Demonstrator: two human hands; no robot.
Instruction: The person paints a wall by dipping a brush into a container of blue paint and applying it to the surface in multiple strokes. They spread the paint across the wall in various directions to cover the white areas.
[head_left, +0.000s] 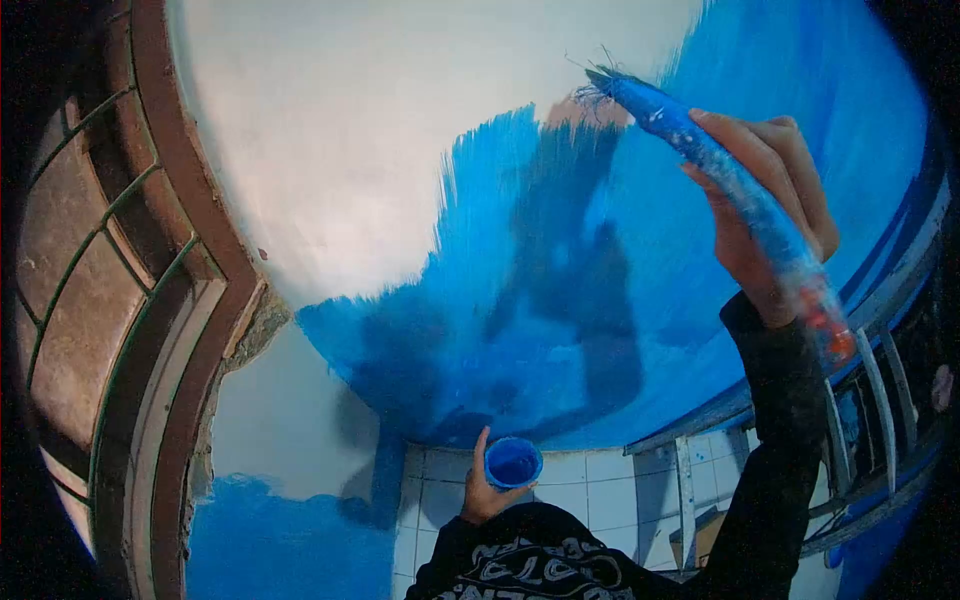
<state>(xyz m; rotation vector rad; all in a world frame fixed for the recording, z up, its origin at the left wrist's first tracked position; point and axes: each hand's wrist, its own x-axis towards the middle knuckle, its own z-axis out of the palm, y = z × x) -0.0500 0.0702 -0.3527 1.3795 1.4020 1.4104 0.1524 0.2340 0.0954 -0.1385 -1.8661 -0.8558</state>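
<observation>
My right hand [770, 190], raised at the upper right, is closed around a long paint-smeared brush [740, 190]. Its frayed, dark bristle end points up and left, at the border between blue paint and pale wall [320, 130]. Whether the bristles touch the wall cannot be made out. Low in the middle, my left hand [485, 490] holds a small cup [514, 463] of blue paint, with the thumb up along its side. Blue paint [690, 300] covers the right and lower part of the wall, with a ragged brushed edge.
At the left is a brown window frame [165, 110] with green bars and chipped plaster beside it. A metal railing [875, 410] stands at the lower right, near a cardboard box [705, 535]. White tiles [610, 500] lie below. Shadows fall across the wall.
</observation>
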